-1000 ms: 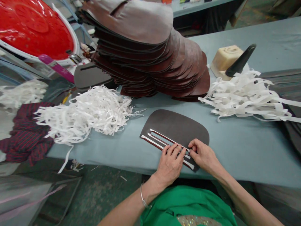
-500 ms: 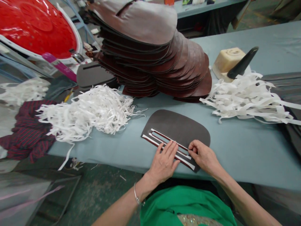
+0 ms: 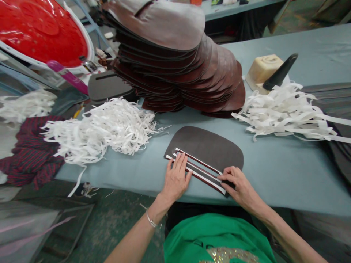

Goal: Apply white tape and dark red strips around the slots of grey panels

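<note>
A dark grey leather panel (image 3: pixel 208 142) with a rounded outline lies on the table near its front edge, grey face up. It has a long slot, with white tape strips (image 3: pixel 207 178) and folded red-brown edges beside the slot and along the near edge. My left hand (image 3: pixel 177 177) rests flat over the left part of the slot, fingers stretched out. At the slot's right end my right hand (image 3: pixel 238 184) is closed in a pinch against the panel. Whatever lies between those fingertips is hidden.
Behind the panel rises a tall stack of brown leather panels (image 3: pixel 175 73). White tape heaps lie left (image 3: pixel 115 128) and right (image 3: pixel 285 113). A yellowish block (image 3: pixel 263 69) with a black-handled tool (image 3: pixel 281 71) stands back right. A striped cloth (image 3: pixel 35 153) hangs at the left edge.
My left hand has slid left along the slot, uncovering more tape. My right hand stays near the slot's right end, its fingers shifted slightly. The panel has hardly moved.
</note>
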`<action>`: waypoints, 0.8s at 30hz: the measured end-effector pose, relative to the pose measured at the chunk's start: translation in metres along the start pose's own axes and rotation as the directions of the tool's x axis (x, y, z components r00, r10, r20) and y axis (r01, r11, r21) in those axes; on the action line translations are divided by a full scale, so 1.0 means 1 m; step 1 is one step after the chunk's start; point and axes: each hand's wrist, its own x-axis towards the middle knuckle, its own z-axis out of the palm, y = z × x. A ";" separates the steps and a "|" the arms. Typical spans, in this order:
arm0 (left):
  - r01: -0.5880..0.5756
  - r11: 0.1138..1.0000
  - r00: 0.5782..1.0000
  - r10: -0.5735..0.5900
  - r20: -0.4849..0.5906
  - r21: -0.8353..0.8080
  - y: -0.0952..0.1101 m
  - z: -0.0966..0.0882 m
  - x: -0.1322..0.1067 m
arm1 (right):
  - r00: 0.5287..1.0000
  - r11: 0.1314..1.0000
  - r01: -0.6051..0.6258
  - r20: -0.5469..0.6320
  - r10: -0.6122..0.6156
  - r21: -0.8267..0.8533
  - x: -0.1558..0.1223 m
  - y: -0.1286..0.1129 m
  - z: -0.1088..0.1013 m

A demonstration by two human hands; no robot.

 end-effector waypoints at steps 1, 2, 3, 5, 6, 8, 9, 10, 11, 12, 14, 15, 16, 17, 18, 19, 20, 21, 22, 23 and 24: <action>0.001 1.000 1.000 -0.001 -0.001 0.000 0.000 0.000 0.000 | 1.000 1.000 0.017 -0.006 -0.017 -0.018 -0.001 0.000 0.001; 0.001 1.000 1.000 -0.001 -0.001 0.000 0.000 0.000 0.000 | 0.999 0.998 0.034 -0.011 -0.035 -0.050 -0.002 -0.001 0.001; 0.001 1.000 1.000 -0.001 0.001 0.000 0.000 -0.001 0.000 | 0.999 0.994 0.051 -0.015 -0.052 -0.099 -0.002 -0.002 0.001; 0.003 1.000 1.000 -0.003 0.008 -0.001 -0.001 -0.001 0.001 | 0.995 0.968 0.089 -0.019 -0.096 -0.235 -0.004 -0.007 0.002; 0.003 1.000 1.000 -0.003 0.012 -0.003 -0.001 -0.001 0.001 | 0.993 0.948 0.111 -0.009 -0.120 -0.299 -0.005 -0.010 0.003; 0.007 1.000 1.000 -0.007 0.015 -0.009 -0.001 -0.001 0.000 | 0.987 0.915 0.154 0.020 -0.158 -0.372 -0.007 -0.014 0.006; 0.009 1.000 1.000 -0.008 0.014 -0.013 -0.001 -0.001 0.000 | 0.986 0.912 0.162 0.022 -0.166 -0.377 -0.008 -0.015 0.008; 0.011 1.000 1.000 -0.011 0.012 -0.019 -0.001 -0.001 0.000 | 0.987 0.917 0.155 0.015 -0.161 -0.367 -0.009 -0.015 0.011; 0.016 1.000 1.000 -0.015 0.007 -0.025 -0.001 0.000 -0.001 | 0.989 0.926 0.137 -0.001 -0.146 -0.352 -0.009 -0.015 0.013; 0.026 0.999 1.000 -0.026 -0.002 -0.031 -0.001 0.001 -0.002 | 0.991 0.935 0.114 -0.024 -0.129 -0.336 -0.010 -0.015 0.015; 0.060 0.997 0.998 -0.061 -0.034 -0.040 -0.001 0.003 -0.002 | 0.993 0.948 0.081 -0.056 -0.103 -0.309 -0.010 -0.013 0.016; 0.077 0.996 0.995 -0.080 -0.054 -0.041 -0.001 0.003 -0.003 | 0.993 0.951 0.077 -0.064 -0.101 -0.299 -0.010 -0.013 0.015; 0.088 0.995 0.993 -0.091 -0.072 -0.039 -0.001 0.003 -0.003 | 0.992 0.953 0.080 -0.070 -0.104 -0.291 -0.011 -0.013 0.013; 0.093 0.995 0.992 -0.096 -0.087 -0.033 -0.002 0.002 -0.003 | 0.991 0.954 0.089 -0.073 -0.114 -0.288 -0.012 -0.014 0.011; 0.090 0.996 0.991 -0.092 -0.095 -0.021 -0.002 0.000 -0.003 | 0.989 0.951 0.103 -0.074 -0.130 -0.292 -0.014 -0.014 0.010; 0.077 0.997 0.992 -0.078 -0.097 -0.006 -0.002 -0.003 -0.004 | 0.986 0.945 0.121 -0.075 -0.151 -0.305 -0.017 -0.015 0.008; 0.056 0.998 0.994 -0.054 -0.093 0.012 -0.003 -0.006 -0.006 | 0.981 0.933 0.146 -0.078 -0.180 -0.329 -0.021 -0.014 0.008; 0.024 0.999 0.996 -0.021 -0.087 0.028 -0.003 -0.009 -0.009 | 0.973 0.917 0.173 -0.082 -0.216 -0.361 -0.026 -0.013 0.009; -0.015 0.999 0.997 0.018 -0.079 0.039 -0.003 -0.011 -0.013 | 0.962 0.897 0.202 -0.094 -0.258 -0.393 -0.031 -0.009 0.011; -0.062 0.997 0.995 0.065 -0.079 0.042 -0.004 -0.011 -0.017 | 0.946 0.877 0.236 -0.110 -0.306 -0.418 -0.036 -0.002 0.014; -0.108 0.993 0.989 0.111 -0.094 0.036 -0.005 -0.009 -0.021 | 0.933 0.869 0.254 -0.128 -0.336 -0.424 -0.041 0.007 0.017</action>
